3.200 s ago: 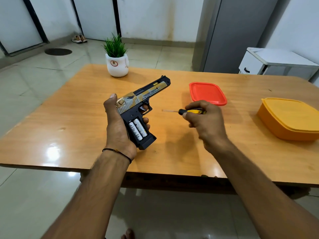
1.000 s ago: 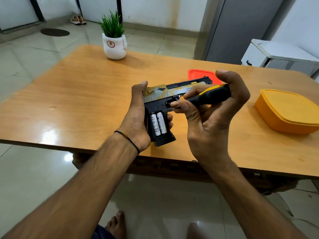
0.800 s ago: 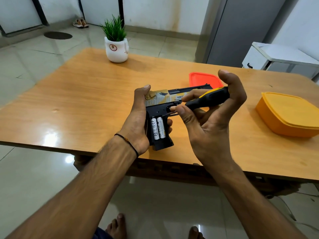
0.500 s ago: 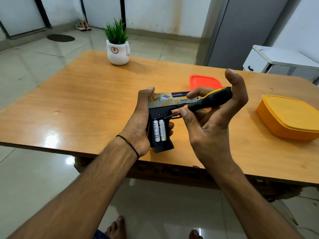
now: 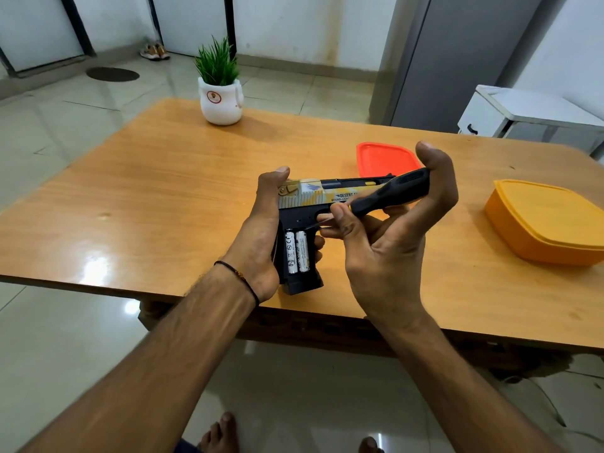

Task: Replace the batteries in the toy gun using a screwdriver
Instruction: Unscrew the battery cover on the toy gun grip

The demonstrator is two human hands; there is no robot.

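My left hand is gripping the toy gun over the desk, with two batteries sitting in its open handle. The slide is reading "DESERT E…" and "SOUND-LIGHT". My right hand is pinching the screwdriver, its tip just above the batteries. The orange box is sitting lidded, its contents hidden.

a home room: tiled floor, shoes by the door (potted plant on table)

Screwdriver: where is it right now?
Head view, centre: the right hand holds the screwdriver, tip just above the batteries in the toy gun held by the left hand.
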